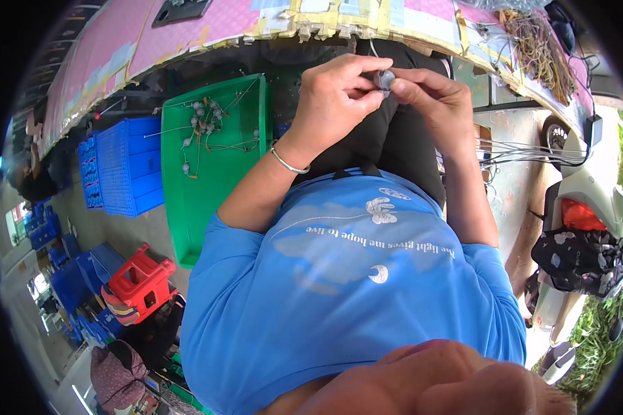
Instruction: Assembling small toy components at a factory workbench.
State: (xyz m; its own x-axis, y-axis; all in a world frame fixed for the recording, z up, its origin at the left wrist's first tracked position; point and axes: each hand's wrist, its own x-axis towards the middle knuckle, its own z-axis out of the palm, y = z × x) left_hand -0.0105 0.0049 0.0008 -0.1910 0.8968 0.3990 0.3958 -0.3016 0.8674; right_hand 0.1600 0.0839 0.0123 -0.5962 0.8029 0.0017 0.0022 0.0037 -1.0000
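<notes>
In front of my lap, both hands meet around a small grey round part (385, 79). My left hand (336, 95), a silver bangle on its wrist, is closed with thumb and index finger at the part's left side. My right hand (432, 100) pinches it from the right between thumb and fingers. A pale wire (374, 47) shows just above the fingertips, near the table edge; whether it joins the part I cannot tell. To my left, a green tray (211, 207) holds several similar grey round parts (199, 124) on thin wires.
The table (228, 24) has a ragged, taped edge just beyond my hands. Tangled thin wires (540, 52) lie on its right end. Grey cables (512, 158) stretch out at my right, towards a white scooter (574, 183). Blue crates (128, 166) and a red plastic stool (142, 287) stand left.
</notes>
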